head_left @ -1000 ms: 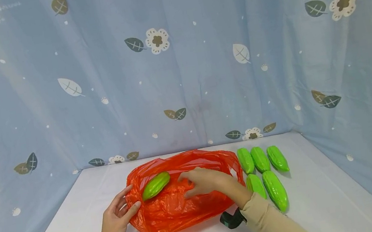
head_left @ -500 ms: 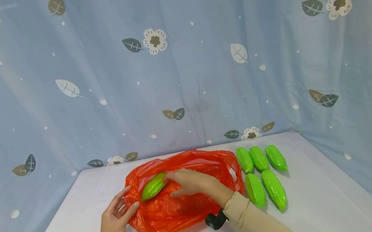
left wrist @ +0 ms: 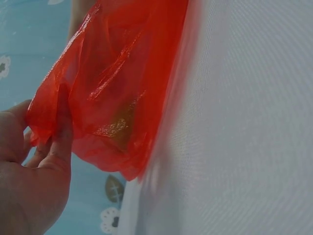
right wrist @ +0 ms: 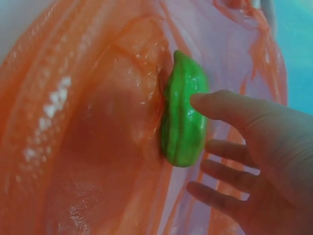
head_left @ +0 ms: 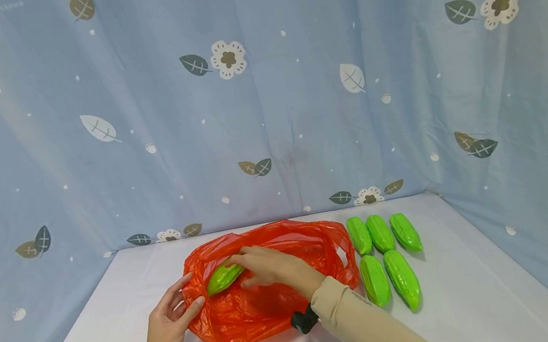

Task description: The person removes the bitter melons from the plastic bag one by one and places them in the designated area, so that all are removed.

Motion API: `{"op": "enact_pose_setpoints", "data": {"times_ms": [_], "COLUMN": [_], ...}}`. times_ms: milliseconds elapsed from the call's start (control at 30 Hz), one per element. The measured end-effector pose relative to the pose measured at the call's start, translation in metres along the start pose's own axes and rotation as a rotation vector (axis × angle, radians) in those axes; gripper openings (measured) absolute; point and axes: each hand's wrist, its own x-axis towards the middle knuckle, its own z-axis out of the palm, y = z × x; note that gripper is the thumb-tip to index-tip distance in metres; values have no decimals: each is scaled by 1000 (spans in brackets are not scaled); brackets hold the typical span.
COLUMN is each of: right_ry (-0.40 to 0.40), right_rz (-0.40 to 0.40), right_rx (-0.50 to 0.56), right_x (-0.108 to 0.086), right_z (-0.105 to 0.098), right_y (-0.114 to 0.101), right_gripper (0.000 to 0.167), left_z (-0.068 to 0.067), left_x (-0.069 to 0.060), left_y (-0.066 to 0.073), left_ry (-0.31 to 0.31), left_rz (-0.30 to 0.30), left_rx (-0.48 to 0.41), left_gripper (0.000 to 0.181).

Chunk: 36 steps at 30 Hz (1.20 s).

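A red plastic bag (head_left: 298,322) lies on its side on the white table. My left hand (head_left: 166,325) grips the bag's left end, with the film between thumb and fingers (left wrist: 61,127) in the left wrist view. Inside the bag, near that end, is a green ribbed gourd (head_left: 223,279). My right hand (head_left: 272,264) reaches in over it. In the right wrist view one digit lies over the side of the gourd (right wrist: 183,117), and the other fingers (right wrist: 220,198) are spread beside it, not curled round it.
Several more green gourds (head_left: 403,279) lie in two rows on the white table (head_left: 476,294), right of the bag. A dark device (head_left: 304,320) sits at my right wrist. A blue patterned curtain (head_left: 289,132) encloses the back and sides.
My right hand has moved left, deeper into the bag, until its fingers overlap the gourd inside. My left hand has stayed on the bag's end.
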Motion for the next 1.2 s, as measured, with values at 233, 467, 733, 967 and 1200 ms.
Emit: {"op": "enact_pose_setpoints", "data": {"times_ms": [233,467,733,967,1200], "right_ry": [-1,-6,-14,-5,13], "right_rz": [-50,-89,-93,-80,-49], "right_rx": [-49,-83,-99,-131,-156], "right_x": [7,15,22,24,23], "right_z": [0,2,5,9,9], "right_y": [0,-1,-3,-4,-4], "right_gripper": [63,65,64,63,64], "left_z": [0,0,-1,0,1], "left_x": [0,1,0,-1,-1], "left_y": [2,3,4,3,1], "left_ry": [-3,-12,-10,-9,-13], "left_rz": [2,5,-2,-12,-6], "left_rx": [6,0,14,15,5], "left_gripper": [58,58,58,59,59]}}
